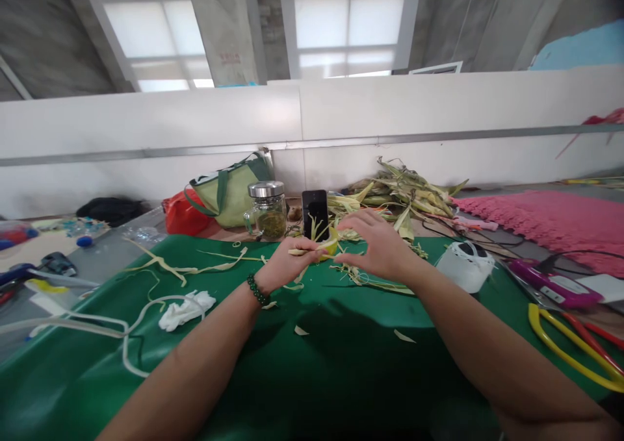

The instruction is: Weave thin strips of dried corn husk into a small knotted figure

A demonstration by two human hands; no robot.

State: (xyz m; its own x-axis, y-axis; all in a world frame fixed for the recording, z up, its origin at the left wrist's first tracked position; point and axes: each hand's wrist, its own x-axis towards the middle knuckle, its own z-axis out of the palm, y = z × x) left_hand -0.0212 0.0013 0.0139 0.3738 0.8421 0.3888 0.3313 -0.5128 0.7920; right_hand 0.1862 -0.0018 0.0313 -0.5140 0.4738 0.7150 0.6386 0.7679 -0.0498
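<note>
My left hand (293,259), with a dark green bead bracelet (257,290) on its wrist, is closed around a pale braided-looking piece of corn husk (298,252). Thin husk strips (318,228) fan upward beyond its fingers. To the right, my right hand (373,243) is spread, its thumb and fingers apart, with the thumb tip close to the husk's right end; whether they touch I cannot tell. Just behind both hands sit a yellow round object (332,241), partly hidden, and an upright black phone (314,208).
Husk scraps lie over the green mat (341,376). Behind stand a glass jar (268,212), a green bag (233,194) and a husk pile (404,191). Yellow-handled scissors (560,340), a purple glue gun (553,284) and a white container (465,267) are right; white tissue (186,310) and tubing (127,330) left.
</note>
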